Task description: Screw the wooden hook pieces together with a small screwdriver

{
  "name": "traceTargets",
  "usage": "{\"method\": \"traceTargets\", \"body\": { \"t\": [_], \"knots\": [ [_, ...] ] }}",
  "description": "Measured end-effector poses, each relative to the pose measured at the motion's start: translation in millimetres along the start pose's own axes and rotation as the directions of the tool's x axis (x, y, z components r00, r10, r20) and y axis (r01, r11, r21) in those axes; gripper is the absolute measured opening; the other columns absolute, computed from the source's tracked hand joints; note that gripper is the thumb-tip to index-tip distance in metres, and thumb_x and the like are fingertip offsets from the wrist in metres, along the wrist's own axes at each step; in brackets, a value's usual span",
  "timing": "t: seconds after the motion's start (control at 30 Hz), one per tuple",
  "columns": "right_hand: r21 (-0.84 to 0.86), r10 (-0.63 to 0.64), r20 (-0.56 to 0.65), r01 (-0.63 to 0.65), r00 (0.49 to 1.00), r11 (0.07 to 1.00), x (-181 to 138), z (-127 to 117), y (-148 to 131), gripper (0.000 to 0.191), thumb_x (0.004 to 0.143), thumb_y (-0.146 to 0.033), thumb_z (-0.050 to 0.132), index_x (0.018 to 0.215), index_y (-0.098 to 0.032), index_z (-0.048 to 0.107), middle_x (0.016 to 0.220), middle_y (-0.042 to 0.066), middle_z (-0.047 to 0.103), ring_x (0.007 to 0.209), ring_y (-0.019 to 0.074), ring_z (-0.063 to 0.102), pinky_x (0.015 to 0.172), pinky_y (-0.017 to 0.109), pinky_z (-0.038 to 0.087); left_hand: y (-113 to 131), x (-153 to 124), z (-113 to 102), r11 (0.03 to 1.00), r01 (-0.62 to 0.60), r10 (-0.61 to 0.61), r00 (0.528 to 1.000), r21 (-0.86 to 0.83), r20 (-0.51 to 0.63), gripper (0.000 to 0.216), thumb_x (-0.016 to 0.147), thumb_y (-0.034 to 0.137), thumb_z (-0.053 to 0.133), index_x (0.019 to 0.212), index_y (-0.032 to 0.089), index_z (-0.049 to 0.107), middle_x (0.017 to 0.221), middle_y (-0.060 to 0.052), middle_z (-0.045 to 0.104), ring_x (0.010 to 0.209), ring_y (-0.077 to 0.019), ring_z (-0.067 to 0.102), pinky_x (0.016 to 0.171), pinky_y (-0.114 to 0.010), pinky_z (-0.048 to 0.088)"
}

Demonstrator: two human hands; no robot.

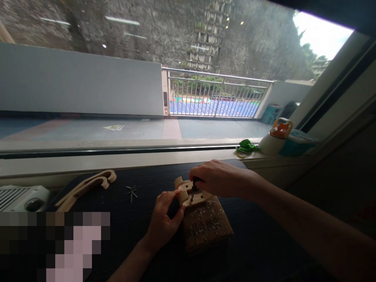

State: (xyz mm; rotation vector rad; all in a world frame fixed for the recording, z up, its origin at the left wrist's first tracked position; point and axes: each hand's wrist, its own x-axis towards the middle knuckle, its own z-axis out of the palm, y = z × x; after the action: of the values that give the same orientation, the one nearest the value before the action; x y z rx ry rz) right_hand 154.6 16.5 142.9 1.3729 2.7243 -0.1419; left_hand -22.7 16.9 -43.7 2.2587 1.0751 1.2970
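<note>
A pale wooden piece with dark round holes and rounded ends rests on a scuffed wooden block. With thumb and fingers, my left hand grips the near left end of the piece. My right hand is closed above it around a small dark tool that looks like a screwdriver, mostly hidden by the fingers. A thin metal shaft, perhaps a screw, slants down below the tool to the wood. Several loose screws lie to the left of my left hand.
Two curved wooden pieces lie on the black table at left, near a pale appliance. On the window sill stand a green cloth and a white jug. Pixelation covers the lower left.
</note>
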Motion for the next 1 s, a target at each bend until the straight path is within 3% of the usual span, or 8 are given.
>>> {"method": "traceTargets", "body": {
  "t": [0.3,0.5,0.7,1.0],
  "knots": [
    [-0.004,0.04,-0.045,-0.041,0.998,0.999,2,6,-3,0.023,0.085,-0.025,0.04,0.087,-0.014,0.06,0.073,0.006,0.064,0.062,0.0135,0.054,0.052,0.025,0.027,1,1,-1,1.0,-0.01,0.01,1.0,0.002,-0.016,0.033,0.08,0.023,0.055,0.112,0.023,0.049,0.099,-0.004,0.061,0.094,-0.0197,0.056,0.087,-0.037,0.043],
    [0.002,0.031,0.052,-0.031,0.998,1.0,-4,-8,-4,0.02,0.08,-0.023,0.046,0.092,-0.021,0.062,0.077,0.003,0.065,0.065,0.0141,0.054,0.052,0.025,0.026,2,2,-1,1.0,-0.011,0.011,1.0,0.022,-0.009,0.032,0.079,0.023,0.056,0.11,0.023,0.049,0.098,-0.003,0.061,0.094,-0.0194,0.056,0.086,-0.036,0.043],
    [0.029,-0.02,0.037,0.019,0.999,0.999,-4,-8,-1,0.021,0.079,-0.015,0.043,0.085,-0.017,0.063,0.08,0.004,0.066,0.069,0.0137,0.054,0.058,0.025,0.03,0,2,0,1.0,-0.009,0.009,1.0,0.022,-0.007,0.033,0.079,0.023,0.056,0.111,0.023,0.048,0.1,-0.003,0.061,0.095,-0.0199,0.056,0.088,-0.038,0.042],
    [0.042,-0.009,-0.019,0.01,1.0,0.999,1,3,1,0.024,0.084,-0.023,0.041,0.083,-0.015,0.063,0.073,0.005,0.064,0.061,0.0129,0.051,0.052,0.025,0.027,1,2,0,1.0,-0.003,0.003,1.0,0.001,-0.009,0.032,0.079,0.024,0.055,0.111,0.022,0.05,0.099,-0.004,0.061,0.094,-0.0203,0.057,0.085,-0.037,0.045]
  ]
}}
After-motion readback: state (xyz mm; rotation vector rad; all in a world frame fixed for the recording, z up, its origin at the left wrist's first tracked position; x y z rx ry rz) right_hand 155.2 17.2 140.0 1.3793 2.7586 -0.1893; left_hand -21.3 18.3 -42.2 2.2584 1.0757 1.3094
